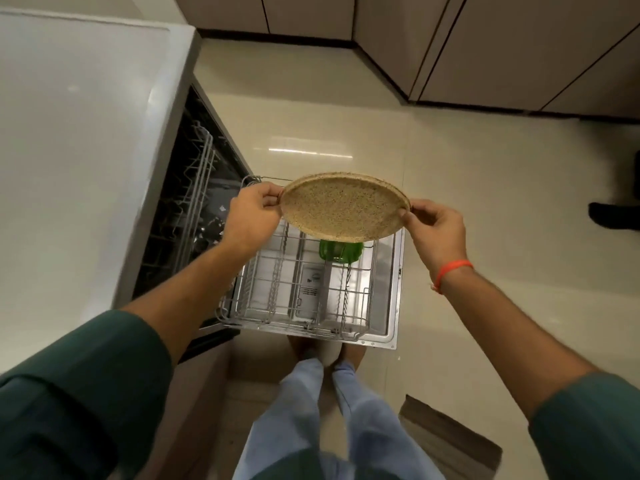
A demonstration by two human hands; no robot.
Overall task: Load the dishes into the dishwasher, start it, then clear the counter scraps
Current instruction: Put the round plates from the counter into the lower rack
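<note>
- Green sleeves (79, 393) nearest the lens, both forearms reaching out over the dishwasher.
- Left hand (251, 216) pinches left rim of the speckled plate (343, 207), fingers curled on the edge; right hand (434, 225) pinches the right rim the same way, orange band on that wrist.
- Plate held in the air, tilted, above the pulled-out lower rack (294, 296), not touching it.
- Handling guess: stiff, light, probably wood-fibre or similar, matte so not slippery; rim grip at opposite edges suits it.
- Green item (341, 251) already sits in rack just under the plate; could block the nearest slots.
- Rack tines upright; open door (393, 306) below, white counter (76, 150) to the left, dark shape (613, 216) on floor far right, unclear.
</note>
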